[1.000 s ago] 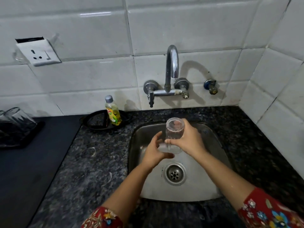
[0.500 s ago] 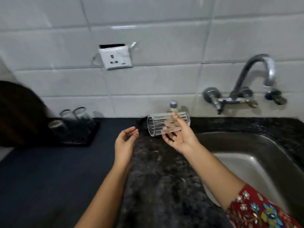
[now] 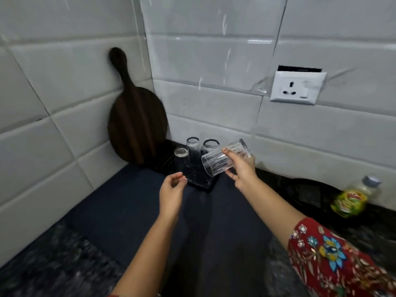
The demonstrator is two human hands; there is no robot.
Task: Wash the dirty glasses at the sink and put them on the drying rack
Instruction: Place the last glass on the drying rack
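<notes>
View swung left off the sink, right hand (image 3: 241, 170) grip pinching ribbed glass (image 3: 225, 160) over dark mat (image 3: 128, 211), left hand (image 3: 171, 191) spread

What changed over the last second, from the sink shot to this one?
The right hand carried the ribbed glass from over the sink leftward to above the drying rack, tipping it sideways. The left hand let go and hangs empty. Three glasses on the rack stayed put.
</notes>
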